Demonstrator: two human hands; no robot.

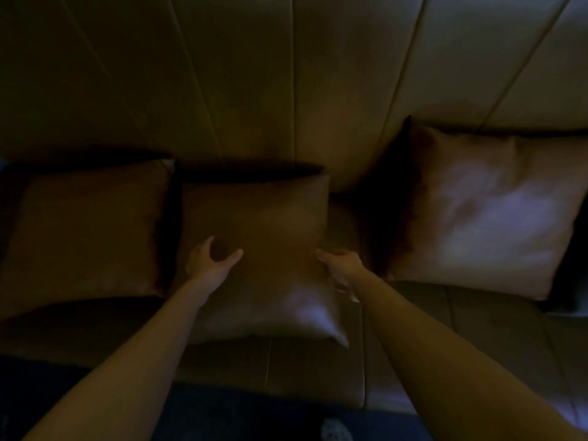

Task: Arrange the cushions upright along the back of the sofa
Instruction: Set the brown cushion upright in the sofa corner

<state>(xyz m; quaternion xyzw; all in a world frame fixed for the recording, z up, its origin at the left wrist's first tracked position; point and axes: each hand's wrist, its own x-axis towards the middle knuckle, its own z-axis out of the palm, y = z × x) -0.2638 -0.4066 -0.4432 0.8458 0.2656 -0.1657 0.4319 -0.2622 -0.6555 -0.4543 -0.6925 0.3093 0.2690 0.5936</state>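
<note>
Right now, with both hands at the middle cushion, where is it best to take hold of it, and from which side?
Probably by its two side edges, one hand each, coming from the front. The middle cushion leans against the sofa back; the left hand hovers open at its front, the right hand at its right edge. The cushion on the left crowds that edge.

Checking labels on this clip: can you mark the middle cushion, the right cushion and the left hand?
middle cushion (264,237): head view, centre of its front face.
right cushion (483,214): head view, the bright middle of its face.
left hand (210,262): head view, back of the hand, over the middle cushion.
</note>
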